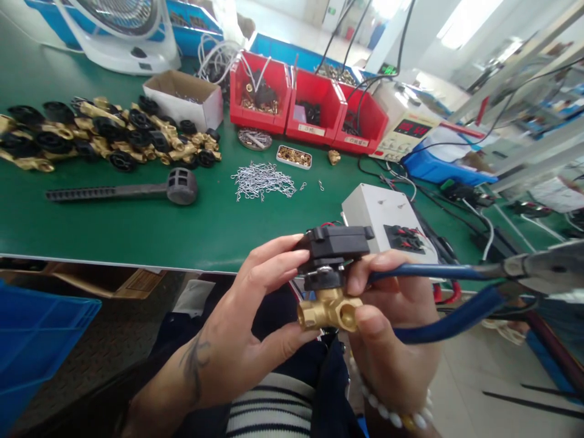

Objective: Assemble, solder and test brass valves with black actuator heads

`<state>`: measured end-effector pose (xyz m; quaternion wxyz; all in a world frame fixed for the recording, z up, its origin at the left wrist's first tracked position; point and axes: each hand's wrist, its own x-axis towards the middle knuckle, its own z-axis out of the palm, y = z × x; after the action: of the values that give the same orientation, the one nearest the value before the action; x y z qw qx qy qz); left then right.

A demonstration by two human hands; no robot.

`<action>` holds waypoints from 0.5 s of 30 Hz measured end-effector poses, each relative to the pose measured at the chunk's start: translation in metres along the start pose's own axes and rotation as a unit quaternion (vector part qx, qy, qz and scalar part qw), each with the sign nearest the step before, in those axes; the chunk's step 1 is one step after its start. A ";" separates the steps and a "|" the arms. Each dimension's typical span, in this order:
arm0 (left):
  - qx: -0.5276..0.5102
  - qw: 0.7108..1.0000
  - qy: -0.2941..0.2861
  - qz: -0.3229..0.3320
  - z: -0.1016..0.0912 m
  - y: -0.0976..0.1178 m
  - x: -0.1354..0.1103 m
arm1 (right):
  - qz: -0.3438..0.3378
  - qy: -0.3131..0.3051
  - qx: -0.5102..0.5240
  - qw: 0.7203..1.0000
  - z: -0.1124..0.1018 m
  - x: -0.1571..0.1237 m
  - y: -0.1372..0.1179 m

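Observation:
Between my two hands is a brass valve (329, 309) with a black actuator box (337, 242) on top, held in front of the bench edge. My left hand (255, 310) grips it from the left, fingers on the black box and thumb under the brass body. My right hand (396, 322) pinches the brass body's right side with thumb and finger. Blue-handled pliers (451, 304) are also held in my right hand, their handles running through its fingers and their metal head pointing right. The palm side of the right grip is partly hidden.
Brass valves with black tops (114, 131) are heaped at the left, near a black rod-shaped tool (123, 190). Spring clips (262, 180) lie mid-bench by a tray of brass parts (294, 157). Behind stand red bins (314, 109); a grey switch box (378, 213) is at right.

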<state>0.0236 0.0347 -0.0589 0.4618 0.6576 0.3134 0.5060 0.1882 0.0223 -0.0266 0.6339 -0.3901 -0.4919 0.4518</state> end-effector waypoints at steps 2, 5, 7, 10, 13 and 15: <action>-0.004 1.000 0.003 0.010 0.001 0.001 0.000 | -0.014 0.002 -0.018 1.000 0.000 -0.001 0.000; -0.003 1.000 -0.003 0.015 0.001 0.002 0.001 | -0.025 0.011 -0.044 0.999 0.000 -0.002 -0.001; 0.001 1.000 -0.001 0.012 0.001 0.002 0.001 | -0.030 0.012 -0.049 0.998 0.000 -0.002 -0.001; 0.016 1.000 -0.007 0.003 0.000 0.000 0.001 | -0.030 0.012 -0.044 0.999 0.001 -0.001 -0.001; 0.016 0.999 -0.015 -0.026 -0.001 -0.005 0.001 | -0.006 0.012 -0.027 1.000 0.002 0.001 0.002; -0.001 0.999 -0.007 -0.047 0.000 -0.009 0.000 | 0.024 0.009 -0.017 1.000 0.002 0.003 0.005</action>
<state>0.0245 0.0384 -0.0668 0.4878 0.6456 0.3399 0.4792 0.1857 0.0272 -0.0304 0.6207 -0.4166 -0.4840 0.4549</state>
